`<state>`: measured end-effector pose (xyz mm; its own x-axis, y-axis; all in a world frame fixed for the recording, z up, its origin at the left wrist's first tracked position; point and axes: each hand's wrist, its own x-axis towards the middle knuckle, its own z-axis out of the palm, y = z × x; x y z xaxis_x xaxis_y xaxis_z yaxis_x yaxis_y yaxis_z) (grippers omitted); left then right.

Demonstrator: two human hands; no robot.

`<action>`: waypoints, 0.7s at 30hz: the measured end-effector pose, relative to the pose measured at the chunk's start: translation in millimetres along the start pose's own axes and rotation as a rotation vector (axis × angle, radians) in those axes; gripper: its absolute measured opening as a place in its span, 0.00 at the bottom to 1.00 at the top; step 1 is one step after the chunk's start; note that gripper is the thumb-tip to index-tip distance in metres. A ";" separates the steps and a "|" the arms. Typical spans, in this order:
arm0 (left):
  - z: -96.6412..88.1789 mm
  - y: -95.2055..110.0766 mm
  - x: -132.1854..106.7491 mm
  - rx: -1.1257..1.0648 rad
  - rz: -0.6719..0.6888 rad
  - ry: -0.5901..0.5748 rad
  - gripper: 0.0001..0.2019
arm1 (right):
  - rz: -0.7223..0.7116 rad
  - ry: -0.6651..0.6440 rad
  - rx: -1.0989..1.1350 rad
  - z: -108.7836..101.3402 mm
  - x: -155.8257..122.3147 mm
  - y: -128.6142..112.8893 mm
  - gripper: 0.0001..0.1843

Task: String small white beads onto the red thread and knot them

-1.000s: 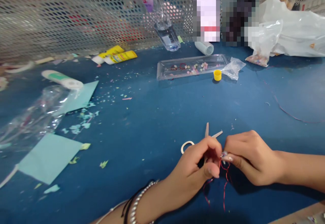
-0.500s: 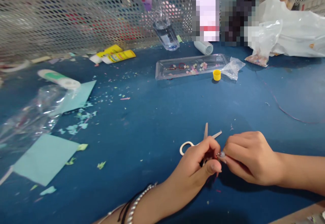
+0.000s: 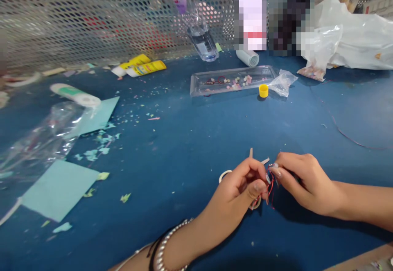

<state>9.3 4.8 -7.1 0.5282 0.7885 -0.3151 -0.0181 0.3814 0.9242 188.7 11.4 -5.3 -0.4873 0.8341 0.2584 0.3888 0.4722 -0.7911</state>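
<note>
Up close, at the near right of the blue table (image 3: 190, 140), the left hand (image 3: 238, 185) and right hand (image 3: 302, 183) both pinch a thin red thread (image 3: 270, 185); it hangs in loose loops, running mostly near to far. White-handled scissors (image 3: 225, 175) lie under the left hand, blades pointing far. Farther off sit a clear tray (image 3: 230, 83), a yellow cap (image 3: 263, 91) and a perforated metal screen (image 3: 92, 17).

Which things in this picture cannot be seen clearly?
- Scissors, head view: mostly hidden under the left hand.
- Red thread: too thin to follow between the fingers of both hands; right hand.
- Two things at the mesh wall: pixelated.
- Clear tray: contents too small.
</note>
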 end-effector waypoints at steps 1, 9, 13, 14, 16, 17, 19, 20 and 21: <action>-0.4 0.3 0.2 -0.010 -0.001 0.000 0.20 | 0.001 0.002 0.004 0.0 0.2 -0.2 0.13; 0.4 3.3 0.9 -0.005 -0.007 0.014 0.18 | -0.001 -0.024 0.019 0.6 -0.1 -0.1 0.13; 0.1 4.9 0.7 0.000 -0.025 -0.007 0.18 | 0.021 -0.053 0.027 0.3 -0.6 0.3 0.13; -0.1 5.6 0.9 -0.002 -0.030 -0.016 0.18 | 0.019 -0.060 0.028 0.0 -0.9 0.3 0.13; -0.4 7.0 1.2 -0.004 -0.043 -0.032 0.18 | 0.000 -0.079 0.028 -0.5 -1.5 0.3 0.12; -0.4 7.6 1.4 -0.005 -0.052 -0.039 0.18 | -0.011 -0.089 0.025 -0.7 -1.9 0.5 0.12; -0.4 8.2 1.7 -0.010 -0.069 -0.040 0.16 | -0.026 -0.102 0.018 -0.9 -2.4 0.8 0.12; -0.4 8.2 1.8 -0.011 -0.073 -0.040 0.16 | -0.030 -0.108 0.017 -1.0 -2.6 1.1 0.11; -0.5 7.9 1.8 -0.010 -0.069 -0.040 0.15 | -0.033 -0.113 0.017 -0.9 -2.7 1.3 0.11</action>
<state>9.8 9.4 -0.5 0.5617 0.7405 -0.3689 0.0113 0.4390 0.8984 191.3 10.0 -6.5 -0.5851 0.7802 0.2212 0.3582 0.4933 -0.7927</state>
